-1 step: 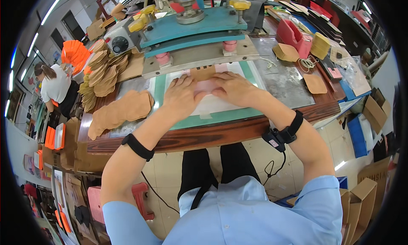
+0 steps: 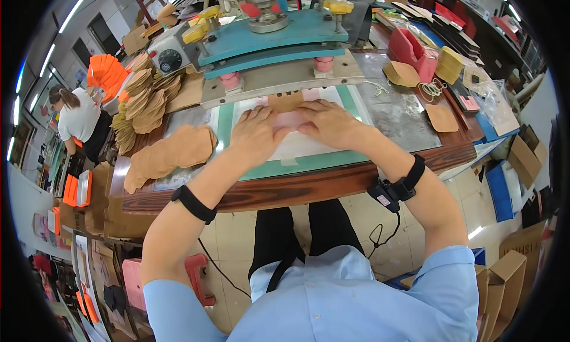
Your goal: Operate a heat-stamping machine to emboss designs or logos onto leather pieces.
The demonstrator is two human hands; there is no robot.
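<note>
Left hand (image 2: pixel 255 131) and right hand (image 2: pixel 328 123), spread wide, palms down, flank the brown piece (image 2: pixel 284 103); I should keep it flat, square to the press (image 2: pixel 273 40)

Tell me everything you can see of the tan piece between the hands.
The tan piece looks thin, like leather or card, with dark marks at its visible far edge. It lies flat, its far side seemingly hidden by the blue press. The left hand and right hand flank it closely; whether they touch it is unclear.
</note>
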